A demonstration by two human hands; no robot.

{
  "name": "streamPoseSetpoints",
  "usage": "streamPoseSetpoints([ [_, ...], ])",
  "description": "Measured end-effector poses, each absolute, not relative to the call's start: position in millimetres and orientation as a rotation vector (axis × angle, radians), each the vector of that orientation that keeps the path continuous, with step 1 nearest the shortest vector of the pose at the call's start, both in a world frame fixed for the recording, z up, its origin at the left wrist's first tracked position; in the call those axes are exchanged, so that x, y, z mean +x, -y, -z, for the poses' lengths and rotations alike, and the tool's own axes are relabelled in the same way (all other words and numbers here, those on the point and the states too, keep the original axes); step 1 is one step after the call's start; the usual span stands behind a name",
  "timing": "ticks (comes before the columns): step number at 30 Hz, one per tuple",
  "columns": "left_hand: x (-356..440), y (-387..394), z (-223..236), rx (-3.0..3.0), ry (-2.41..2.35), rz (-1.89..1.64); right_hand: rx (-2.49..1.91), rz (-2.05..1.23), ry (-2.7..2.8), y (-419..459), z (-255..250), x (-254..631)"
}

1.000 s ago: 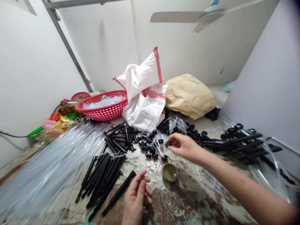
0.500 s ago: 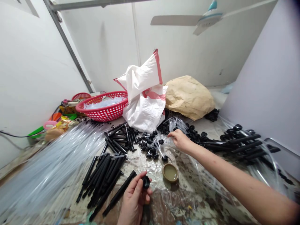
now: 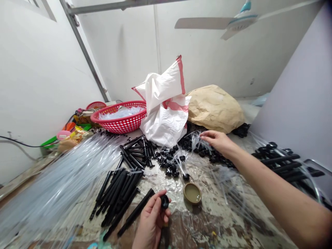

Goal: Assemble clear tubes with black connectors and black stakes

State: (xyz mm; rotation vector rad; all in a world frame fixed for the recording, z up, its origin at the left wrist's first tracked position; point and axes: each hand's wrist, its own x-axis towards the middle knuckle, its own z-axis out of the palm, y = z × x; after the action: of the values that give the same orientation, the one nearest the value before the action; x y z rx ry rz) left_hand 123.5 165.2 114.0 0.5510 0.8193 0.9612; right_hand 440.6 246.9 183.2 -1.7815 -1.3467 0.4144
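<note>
Holding hand: the left hand (image 3: 151,218), over the middle of the bench's near edge, holds a round black cap (image 3: 164,201) between thumb and fingers, its round face showing.
Reaching hand: the right hand (image 3: 218,141) is stretched out toward the far edge, thumb and fingers narrowed at the tips of some thin clear straws (image 3: 195,141); whether it has hold of one, I cannot tell.
Bowl: a small round bowl (image 3: 184,195) with cloudy liquid stands between the two hands, toward the near edge.
Small parts: a heap of black pieces (image 3: 169,159) lies mid-bench, beyond the bowl.
Black tubes: long black tubes (image 3: 121,193) lie side by side left of the left hand, pointing slantwise to the near edge; shorter black rods (image 3: 133,152) lie beyond them.
Clear tubes: a broad sheaf of long clear tubes (image 3: 64,176) covers the left side.
Right edge: black-sleeved stems (image 3: 282,160) are stacked near the grey panel (image 3: 293,86).
Far edge: a red basket (image 3: 119,128) holding clear plastic, a white sack (image 3: 166,119) with red bands, and crumpled brown paper (image 3: 215,107) stand in a row.
Far left corner: a yellow packet (image 3: 79,134) lies beside a pink lid (image 3: 63,135); the packet's print is too small to read.
Bench: the bench (image 3: 192,224) is stained, with clear film over part of it.
</note>
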Motion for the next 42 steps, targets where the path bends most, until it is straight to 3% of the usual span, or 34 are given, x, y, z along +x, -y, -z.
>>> streamPoseSetpoints([
  [4,122.4,-164.6,-113.3,0.572,-0.793,-0.971,-1.536,-0.595,1.206,-208.7,-212.4,440.0],
  [8,123.3,-162.5,-115.0,0.579,-0.761,-0.988,-1.509,-0.787,1.319,-167.4,-209.4,413.6],
  [16,122.2,-162.0,-115.6,0.551,-0.743,-1.006,-1.613,-0.298,2.114,-134.4,-153.6,362.0],
  [24,120.8,-161.7,-114.5,0.575,-0.713,-0.985,-1.777,0.183,2.386,-136.8,-157.6,350.4],
  [35,121.7,-160.0,-117.8,0.574,-0.714,-0.972,-1.774,0.069,2.216,-134.0,-155.4,352.4],
  [42,120.7,-158.8,-116.5,0.576,-0.664,-0.911,-1.520,-0.407,1.999,-127.4,-168.5,316.5],
])
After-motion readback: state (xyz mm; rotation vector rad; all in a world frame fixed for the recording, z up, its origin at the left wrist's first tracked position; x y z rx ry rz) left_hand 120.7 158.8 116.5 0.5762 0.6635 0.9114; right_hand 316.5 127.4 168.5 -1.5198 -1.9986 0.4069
